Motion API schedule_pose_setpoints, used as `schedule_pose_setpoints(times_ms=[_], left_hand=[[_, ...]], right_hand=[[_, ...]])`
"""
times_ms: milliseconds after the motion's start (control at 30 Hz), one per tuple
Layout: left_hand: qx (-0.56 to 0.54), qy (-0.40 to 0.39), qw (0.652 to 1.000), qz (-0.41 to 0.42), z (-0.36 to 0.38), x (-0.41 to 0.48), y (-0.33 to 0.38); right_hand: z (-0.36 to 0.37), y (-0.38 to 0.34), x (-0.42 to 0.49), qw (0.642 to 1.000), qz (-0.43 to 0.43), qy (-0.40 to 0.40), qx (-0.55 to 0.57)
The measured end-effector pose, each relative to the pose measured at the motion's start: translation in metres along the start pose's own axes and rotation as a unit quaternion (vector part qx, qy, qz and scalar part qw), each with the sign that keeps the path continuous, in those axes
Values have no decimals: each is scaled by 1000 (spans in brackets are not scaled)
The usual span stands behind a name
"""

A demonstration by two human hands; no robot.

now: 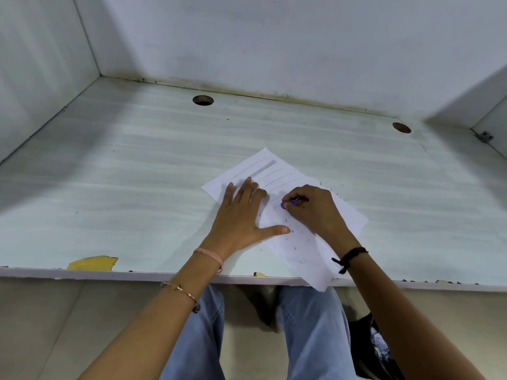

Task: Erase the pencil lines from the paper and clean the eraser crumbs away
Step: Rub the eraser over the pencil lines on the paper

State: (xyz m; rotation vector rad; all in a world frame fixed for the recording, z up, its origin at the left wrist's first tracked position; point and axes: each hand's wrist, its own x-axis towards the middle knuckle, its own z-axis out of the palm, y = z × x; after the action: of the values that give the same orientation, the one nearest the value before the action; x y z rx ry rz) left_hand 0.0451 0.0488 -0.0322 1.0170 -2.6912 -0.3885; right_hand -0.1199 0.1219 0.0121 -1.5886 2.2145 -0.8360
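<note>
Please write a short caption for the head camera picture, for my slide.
Left hand flat on the paper, right hand holding a purple eraser against it.

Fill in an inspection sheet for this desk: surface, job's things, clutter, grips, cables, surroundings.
Surface: pale desk, two round holes at the back, front edge chipped.
Job's things: paper askew, near corner over the front edge; pencil lines show at its far end; crumbs scattered on it.
Clutter: nothing seen.
Grips: left hand flat on the paper; right hand pinches a purple eraser against it.
Cables: nothing seen.
Surroundings: white walls on three sides; dark bag on the floor.
</note>
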Motion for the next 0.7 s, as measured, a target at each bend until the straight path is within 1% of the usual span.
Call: schedule_pose_setpoints(times_ms=[67,133,233,267,367,400,433,533,567,667,700], left_hand=[[5,-26,1000,-5,3,2,0],[35,-44,998,-10,6,3,0],[64,-39,997,-9,10,4,-1],[62,-43,997,-12,9,4,-2],[46,-50,998,-19,8,3,0],[45,-47,998,-19,9,3,0],[50,-43,998,-17,10,4,-1],[62,-37,997,-9,11,5,-2],[57,-43,997,-12,10,4,-2],[43,-47,998,-17,9,4,0],[44,-46,998,-16,9,4,-1]], right_hand=[[-1,-4,1,1000,4,2,3],[2,-12,-2,1000,-7,-5,5],[9,-24,-8,997,-47,-58,-12],[8,-23,-5,997,-46,-55,-16],[1,-12,9,1000,-9,16,-12],[1,-14,9,1000,-5,23,-17],[4,-18,6,1000,-12,12,-23],[10,-28,-9,996,-55,-56,-30],[8,-24,-6,997,-46,-48,-29],[-3,-11,11,999,3,25,-28],[-1,-14,10,999,2,26,-37]])
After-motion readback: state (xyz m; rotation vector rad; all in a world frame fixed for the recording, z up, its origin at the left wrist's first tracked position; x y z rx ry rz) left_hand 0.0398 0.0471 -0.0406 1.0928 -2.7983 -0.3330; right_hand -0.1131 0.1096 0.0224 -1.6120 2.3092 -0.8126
